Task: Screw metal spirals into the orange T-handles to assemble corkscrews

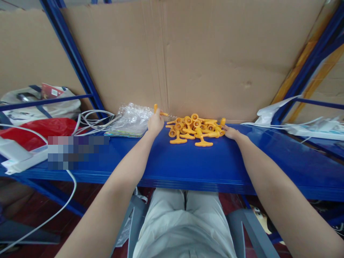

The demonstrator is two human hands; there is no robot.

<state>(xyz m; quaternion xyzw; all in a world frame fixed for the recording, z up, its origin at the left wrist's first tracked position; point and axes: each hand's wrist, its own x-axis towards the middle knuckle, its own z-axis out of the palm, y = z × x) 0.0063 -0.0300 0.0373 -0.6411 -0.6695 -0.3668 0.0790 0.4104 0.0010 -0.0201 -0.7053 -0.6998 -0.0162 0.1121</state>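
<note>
My left hand (156,124) is closed around a yellow T-handled piece (155,107), raised just left of the pile. A thin shaft, which looks twisted, points right from that fist. On the table lies a pile of yellow T-handled pieces (189,121), several with round, cup-like open ends facing up or forward. Two of them lie at the front with their crossbars toward me. At the pile's right edge my right hand (231,133) has its fingers closed on another yellow T-handled piece (223,122), partly hidden by neighbouring pieces. Its fingertips are small and partly covered.
A stack of clear plastic bags (131,120) lies left of my left hand. White cables (94,116), a red bag (40,132) and a white power strip (27,157) are farther left. Cardboard (215,61) backs the blue table (193,165). White plastic (271,111) lies at right.
</note>
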